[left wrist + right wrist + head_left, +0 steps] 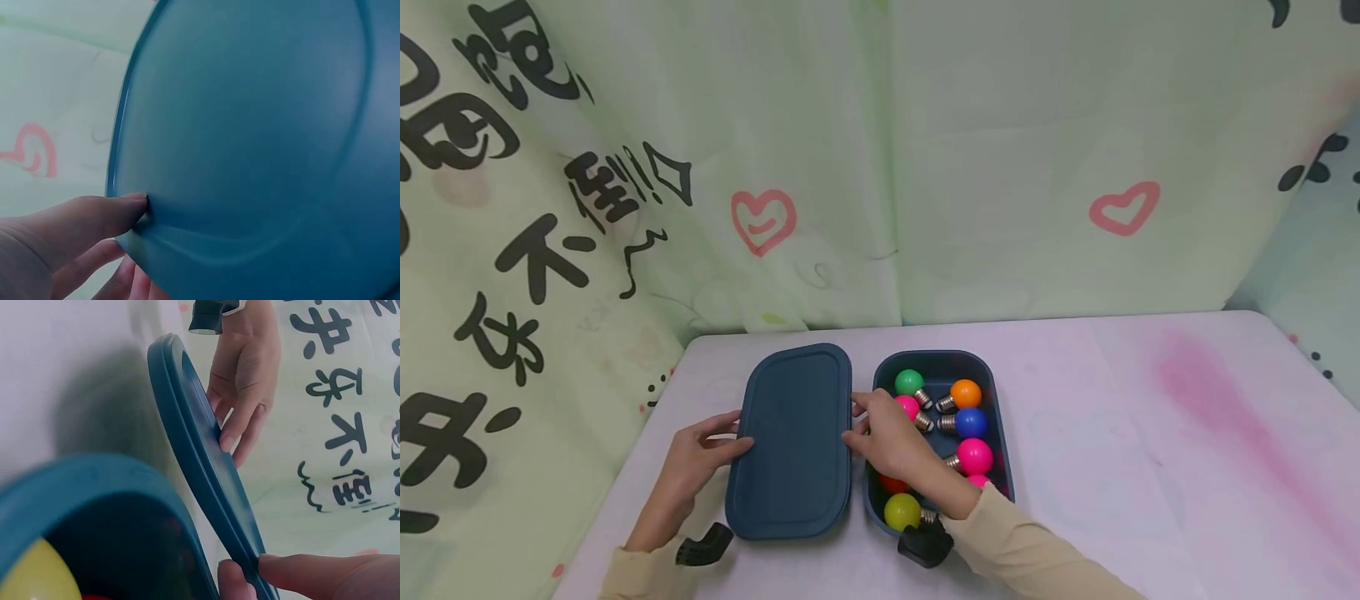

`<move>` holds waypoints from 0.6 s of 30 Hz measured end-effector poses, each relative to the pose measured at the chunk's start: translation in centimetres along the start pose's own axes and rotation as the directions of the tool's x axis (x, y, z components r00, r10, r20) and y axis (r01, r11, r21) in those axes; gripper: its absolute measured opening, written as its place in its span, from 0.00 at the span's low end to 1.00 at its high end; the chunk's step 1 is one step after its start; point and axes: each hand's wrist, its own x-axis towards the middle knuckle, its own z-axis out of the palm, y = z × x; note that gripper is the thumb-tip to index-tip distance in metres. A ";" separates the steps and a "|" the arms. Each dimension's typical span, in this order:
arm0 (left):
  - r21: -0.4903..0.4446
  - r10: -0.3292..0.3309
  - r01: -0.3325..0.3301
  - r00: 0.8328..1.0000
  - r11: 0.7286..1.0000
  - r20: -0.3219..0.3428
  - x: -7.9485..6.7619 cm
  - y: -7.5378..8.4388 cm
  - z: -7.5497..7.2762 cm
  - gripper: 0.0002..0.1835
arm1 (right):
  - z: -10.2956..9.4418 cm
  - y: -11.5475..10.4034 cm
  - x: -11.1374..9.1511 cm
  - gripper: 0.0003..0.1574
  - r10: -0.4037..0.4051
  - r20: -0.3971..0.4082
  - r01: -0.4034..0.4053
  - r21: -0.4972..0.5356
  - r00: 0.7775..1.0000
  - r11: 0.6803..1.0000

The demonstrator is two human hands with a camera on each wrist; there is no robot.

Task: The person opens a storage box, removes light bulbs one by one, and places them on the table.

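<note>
A dark blue rounded lid (792, 442) is held up off the table between my two hands, left of the box. My left hand (703, 458) pinches its left edge, thumb on top and fingers underneath, as the left wrist view shows at the lid's rim (150, 231). On the opposite edge, my right hand (887, 433) pinches the lid (206, 456) between thumb and fingers. Below my right forearm stands the matching blue box (1003, 442), uncovered, with colored bulbs inside: green (909, 382), orange (966, 393), blue (971, 422), pink (974, 457) and yellow (902, 512).
The box and lid are over a table (1112, 467) with a whitish-pink cover and a pink smear at right. A pale green curtain (1000, 167) with hearts and black characters hangs behind and at left. Black wrist cameras (925, 546) sit on both wrists.
</note>
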 end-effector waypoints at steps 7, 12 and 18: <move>0.025 -0.033 0.033 0.999 0.999 0.007 0.1 -0.4 -0.3 0.33 | 0.8 -0.7 0.8 0.30 0.003 0.018 -0.002 -0.068 1.000 0.998; 0.023 -0.042 0.042 0.999 0.999 0.006 0.3 -0.8 -0.3 0.34 | 1.6 -1.1 1.3 0.24 0.015 0.018 -0.013 -0.125 1.000 0.992; 0.041 -0.052 0.052 0.999 0.998 0.002 0.4 -1.3 -0.3 0.34 | 2.4 -1.3 1.7 0.18 0.010 0.052 0.002 -0.229 0.999 0.973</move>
